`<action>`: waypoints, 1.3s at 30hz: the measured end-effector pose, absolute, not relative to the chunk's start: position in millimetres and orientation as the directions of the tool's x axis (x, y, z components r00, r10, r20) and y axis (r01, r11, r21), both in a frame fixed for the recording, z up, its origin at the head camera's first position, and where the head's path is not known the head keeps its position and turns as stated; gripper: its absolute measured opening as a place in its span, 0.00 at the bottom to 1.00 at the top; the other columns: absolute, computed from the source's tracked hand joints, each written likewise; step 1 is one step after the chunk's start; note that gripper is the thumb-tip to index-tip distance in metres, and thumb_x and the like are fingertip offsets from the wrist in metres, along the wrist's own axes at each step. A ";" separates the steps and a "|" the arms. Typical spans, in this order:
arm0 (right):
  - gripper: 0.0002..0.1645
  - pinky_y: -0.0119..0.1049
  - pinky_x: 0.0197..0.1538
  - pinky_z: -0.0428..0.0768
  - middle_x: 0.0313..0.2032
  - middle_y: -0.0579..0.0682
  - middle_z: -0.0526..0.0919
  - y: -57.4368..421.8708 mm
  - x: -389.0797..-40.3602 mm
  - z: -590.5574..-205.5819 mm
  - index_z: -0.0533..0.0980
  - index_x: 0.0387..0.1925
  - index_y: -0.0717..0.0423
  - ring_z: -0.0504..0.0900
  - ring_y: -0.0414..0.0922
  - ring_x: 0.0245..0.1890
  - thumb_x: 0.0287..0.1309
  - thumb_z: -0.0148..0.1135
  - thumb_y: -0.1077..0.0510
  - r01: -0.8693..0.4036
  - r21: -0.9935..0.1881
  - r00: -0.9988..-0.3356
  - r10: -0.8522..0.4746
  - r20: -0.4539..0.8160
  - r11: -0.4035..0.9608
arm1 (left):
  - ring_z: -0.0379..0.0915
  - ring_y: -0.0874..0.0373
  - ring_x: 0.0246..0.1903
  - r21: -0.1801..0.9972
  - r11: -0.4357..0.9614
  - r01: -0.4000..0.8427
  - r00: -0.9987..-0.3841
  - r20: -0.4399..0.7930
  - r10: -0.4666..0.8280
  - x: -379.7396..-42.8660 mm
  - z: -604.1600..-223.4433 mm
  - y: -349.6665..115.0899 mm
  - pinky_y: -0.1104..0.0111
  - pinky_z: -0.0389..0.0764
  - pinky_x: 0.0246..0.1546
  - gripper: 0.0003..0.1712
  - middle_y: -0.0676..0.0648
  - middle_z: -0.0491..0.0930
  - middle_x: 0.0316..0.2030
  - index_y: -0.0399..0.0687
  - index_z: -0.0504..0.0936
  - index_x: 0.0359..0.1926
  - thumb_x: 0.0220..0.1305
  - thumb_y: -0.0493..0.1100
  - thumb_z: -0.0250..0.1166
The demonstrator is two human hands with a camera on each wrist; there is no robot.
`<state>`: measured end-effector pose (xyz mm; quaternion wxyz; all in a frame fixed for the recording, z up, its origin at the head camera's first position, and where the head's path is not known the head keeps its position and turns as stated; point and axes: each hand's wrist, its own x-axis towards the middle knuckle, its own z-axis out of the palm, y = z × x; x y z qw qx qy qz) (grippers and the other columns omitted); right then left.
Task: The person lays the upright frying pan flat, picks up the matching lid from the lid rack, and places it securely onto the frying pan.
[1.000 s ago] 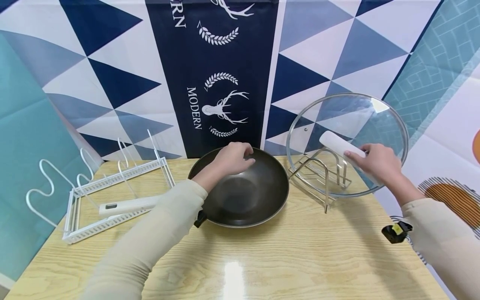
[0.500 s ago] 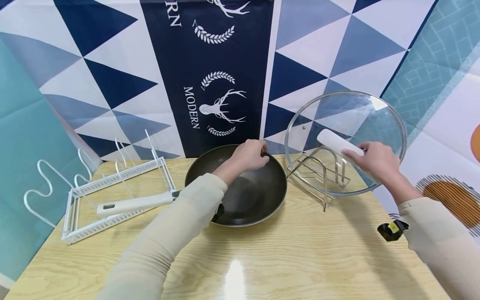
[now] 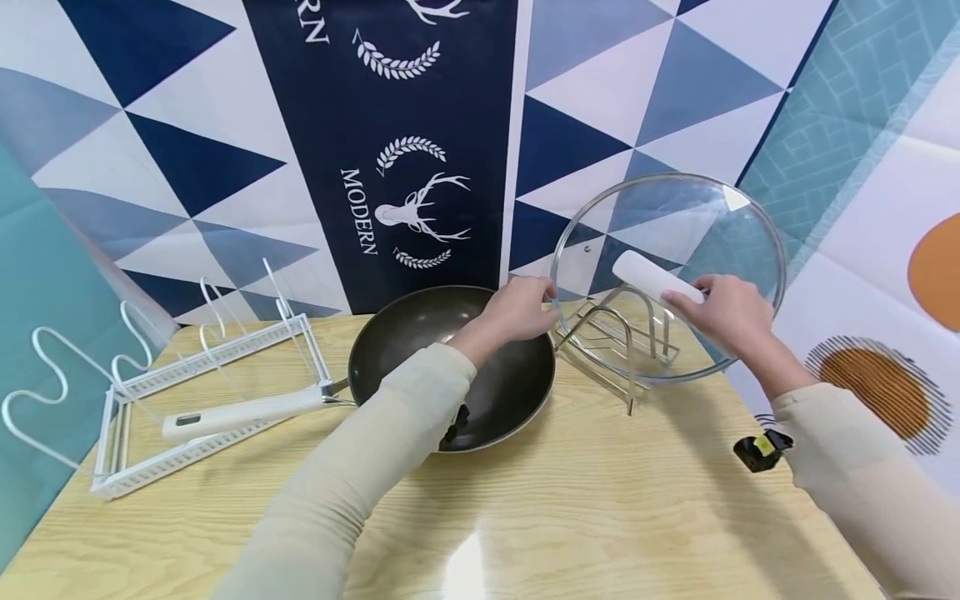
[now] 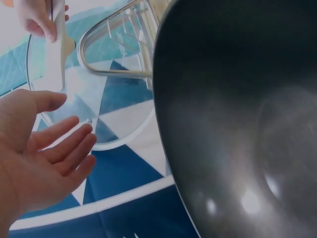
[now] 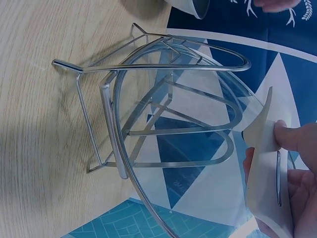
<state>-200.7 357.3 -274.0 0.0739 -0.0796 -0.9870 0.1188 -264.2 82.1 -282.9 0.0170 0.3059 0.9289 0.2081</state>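
Observation:
A large glass pot lid (image 3: 675, 208) with a metal rim stands on edge in a wire rack (image 3: 626, 342). My right hand (image 3: 731, 312) grips the lid's long white handle (image 5: 267, 178), thumb on one side and fingers on the other. Above the far right part of a dark wok (image 3: 397, 350), my left hand (image 3: 521, 308) reaches to the lid's left edge. In the left wrist view the left hand (image 4: 54, 153) has loosely bent, spread fingers with nothing between them. It appears apart from the lid there.
At the left, a white rack (image 3: 202, 433) with wavy wire dividers stands on the wooden table (image 3: 540, 517). The wok's white handle (image 3: 247, 412) crosses over its front rail. A patterned wall covering (image 3: 420, 108) rises behind everything.
My left hand has moved right across the wok toward the lid's edge. The right hand keeps its hold on the lid's handle. The head view has shifted slightly right.

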 end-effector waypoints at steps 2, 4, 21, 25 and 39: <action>0.43 0.42 0.25 0.66 0.40 0.67 0.82 356.5 -200.5 -274.7 0.76 0.49 0.64 0.78 0.61 0.36 0.60 0.47 0.27 0.143 -0.249 -0.974 0.181 0.136 0.958 | 0.77 0.56 0.52 0.405 0.719 0.565 -0.807 0.093 0.583 -264.6 -283.5 90.2 0.65 0.79 0.52 0.18 0.48 0.81 0.52 0.47 0.78 0.54 0.66 0.46 0.56; 0.42 0.42 0.25 0.66 0.38 0.66 0.82 355.6 -200.8 -275.3 0.76 0.47 0.63 0.77 0.59 0.33 0.60 0.48 0.28 0.147 -0.252 -0.972 0.187 0.142 0.956 | 0.77 0.56 0.53 0.414 0.712 0.567 -0.803 0.087 0.589 -265.0 -284.1 97.8 0.65 0.78 0.53 0.18 0.47 0.81 0.53 0.47 0.77 0.55 0.67 0.48 0.56; 0.34 0.43 0.25 0.69 0.34 0.64 0.83 356.8 -206.1 -280.1 0.77 0.46 0.63 0.78 0.56 0.30 0.61 0.54 0.35 0.160 -0.259 -0.963 0.208 0.170 0.952 | 0.76 0.55 0.56 0.446 0.679 0.582 -0.773 0.044 0.633 -271.5 -297.0 149.2 0.65 0.76 0.57 0.23 0.47 0.79 0.56 0.43 0.75 0.58 0.69 0.52 0.56; 0.34 0.43 0.25 0.70 0.34 0.63 0.83 358.9 -206.8 -281.2 0.77 0.46 0.63 0.78 0.55 0.29 0.61 0.54 0.35 0.159 -0.260 -0.963 0.208 0.172 0.952 | 0.79 0.59 0.44 0.449 0.690 0.568 -0.785 0.043 0.618 -270.9 -299.8 158.2 0.70 0.79 0.45 0.20 0.48 0.82 0.48 0.44 0.79 0.52 0.68 0.52 0.57; 0.37 0.40 0.24 0.69 0.31 0.62 0.81 364.9 -212.7 -271.3 0.77 0.43 0.64 0.78 0.52 0.27 0.63 0.49 0.32 0.126 -0.241 -0.989 0.142 0.050 0.962 | 0.62 0.62 0.15 0.509 0.756 0.412 -0.882 0.014 0.471 -265.5 -301.9 176.1 0.73 0.64 0.16 0.21 0.55 0.62 0.13 0.50 0.69 0.17 0.63 0.53 0.60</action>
